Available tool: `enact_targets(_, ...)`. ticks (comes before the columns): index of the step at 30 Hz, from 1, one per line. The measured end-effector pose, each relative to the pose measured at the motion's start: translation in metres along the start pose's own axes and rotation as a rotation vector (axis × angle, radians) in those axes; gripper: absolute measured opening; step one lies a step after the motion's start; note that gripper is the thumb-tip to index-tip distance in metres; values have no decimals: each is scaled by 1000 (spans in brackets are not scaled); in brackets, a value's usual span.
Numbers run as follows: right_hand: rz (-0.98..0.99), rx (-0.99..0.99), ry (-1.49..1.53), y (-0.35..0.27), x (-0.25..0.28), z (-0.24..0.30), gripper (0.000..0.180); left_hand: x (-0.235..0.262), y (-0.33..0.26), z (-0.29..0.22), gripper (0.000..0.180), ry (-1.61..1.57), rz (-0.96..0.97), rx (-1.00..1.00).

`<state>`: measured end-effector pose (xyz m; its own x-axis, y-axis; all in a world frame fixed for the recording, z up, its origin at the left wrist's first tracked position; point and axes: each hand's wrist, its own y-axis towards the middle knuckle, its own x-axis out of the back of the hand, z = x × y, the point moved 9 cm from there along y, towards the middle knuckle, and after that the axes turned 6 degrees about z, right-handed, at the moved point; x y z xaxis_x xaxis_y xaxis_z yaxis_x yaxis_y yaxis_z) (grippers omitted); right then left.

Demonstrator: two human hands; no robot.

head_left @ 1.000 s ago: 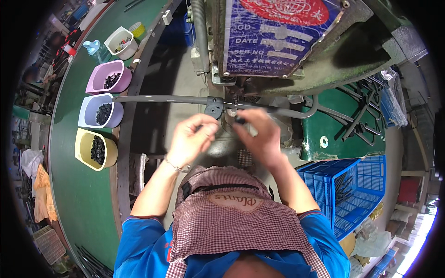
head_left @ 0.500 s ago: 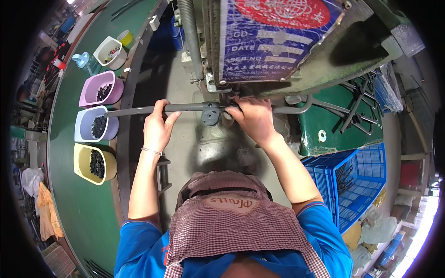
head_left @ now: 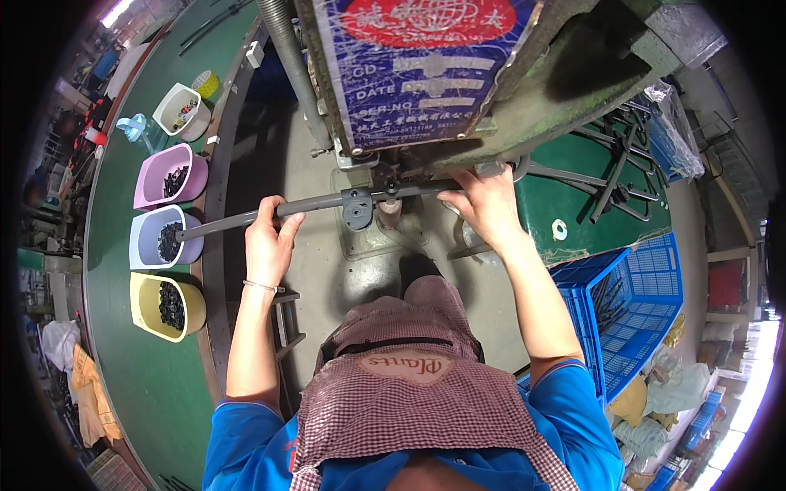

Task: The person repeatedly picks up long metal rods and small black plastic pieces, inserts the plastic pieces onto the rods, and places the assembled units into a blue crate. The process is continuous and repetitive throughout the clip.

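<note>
Your left hand (head_left: 270,250) is curled round the grey tube (head_left: 319,202), which runs crosswise in front of the press (head_left: 565,98). Your right hand (head_left: 491,209) appears to grip its other side; the dark bracket (head_left: 358,212) between sits nearer your left.

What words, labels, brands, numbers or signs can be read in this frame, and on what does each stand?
Wording isn't copied out here, only where it stands:
Blue plate with red oval, on the machine: pale lettering, larger lines legible, lowest too small.
Pale patch on the checked apron: one legible word.
Small red mark on the blue shirt: too small to read.
</note>
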<state>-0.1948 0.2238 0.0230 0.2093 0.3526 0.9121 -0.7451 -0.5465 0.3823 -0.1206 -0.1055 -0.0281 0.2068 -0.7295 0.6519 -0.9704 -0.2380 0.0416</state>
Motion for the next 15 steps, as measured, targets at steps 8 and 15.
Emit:
enact_targets(8, -36, 53, 91, 1, 4, 2, 35, 4, -1, -3, 34, 21, -7, 34)
enact_targets(15, -45, 50, 109, 0, 7, 1, 30, 4, 0, -1, 37, 45, 4, 77)
